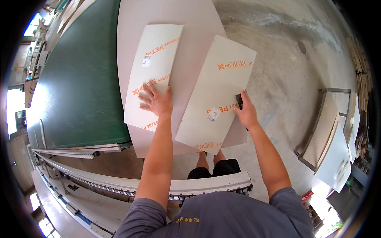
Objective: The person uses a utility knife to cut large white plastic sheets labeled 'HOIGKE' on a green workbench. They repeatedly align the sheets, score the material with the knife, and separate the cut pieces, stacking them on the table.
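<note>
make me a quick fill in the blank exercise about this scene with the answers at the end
The left hand rests on the left one of ____ white rectangular panels printed in orange.
The right hand grips a small object whose colour is ____.
The broad glossy surface at the picture's left is ____ in colour.
The large flat pinkish-grey board lies to the ____ of that surface.

Missing words: two; black; green; right.

A broad, smooth, dark-green belt (79,83) spreads across the left. Bare grey concrete floor (278,39) covers the right, with a flat white panel (335,160) nearer and stacked brown wooden boards (359,65) farther off.
</note>
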A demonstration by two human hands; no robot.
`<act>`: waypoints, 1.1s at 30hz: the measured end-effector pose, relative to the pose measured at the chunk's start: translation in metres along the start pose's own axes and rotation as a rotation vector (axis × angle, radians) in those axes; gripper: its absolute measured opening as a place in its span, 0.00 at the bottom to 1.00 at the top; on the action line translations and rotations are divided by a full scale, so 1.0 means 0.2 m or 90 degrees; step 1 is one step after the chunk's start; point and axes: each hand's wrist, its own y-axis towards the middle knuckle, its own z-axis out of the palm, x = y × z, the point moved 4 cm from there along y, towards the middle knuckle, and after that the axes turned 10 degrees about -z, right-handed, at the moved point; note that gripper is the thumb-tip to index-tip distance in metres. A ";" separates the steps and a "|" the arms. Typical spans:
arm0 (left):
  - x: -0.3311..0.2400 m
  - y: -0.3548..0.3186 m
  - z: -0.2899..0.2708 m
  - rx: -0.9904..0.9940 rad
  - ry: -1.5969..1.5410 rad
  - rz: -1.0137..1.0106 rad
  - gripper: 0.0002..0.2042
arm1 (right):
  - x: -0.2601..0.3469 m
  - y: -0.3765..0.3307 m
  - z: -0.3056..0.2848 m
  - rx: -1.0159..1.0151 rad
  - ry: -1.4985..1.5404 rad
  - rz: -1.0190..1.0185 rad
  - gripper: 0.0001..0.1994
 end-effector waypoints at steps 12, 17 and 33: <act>0.45 0.34 -0.03 0.016 0.116 0.110 0.37 | 0.05 0.62 -0.03 0.094 -0.087 -0.085 0.42; 0.40 0.08 0.00 0.004 0.103 0.102 0.37 | 0.20 0.81 0.02 0.175 -0.165 -0.137 0.43; 0.29 -0.88 0.04 0.196 -0.014 0.262 0.47 | 0.27 1.17 0.12 0.249 -0.261 -0.226 0.41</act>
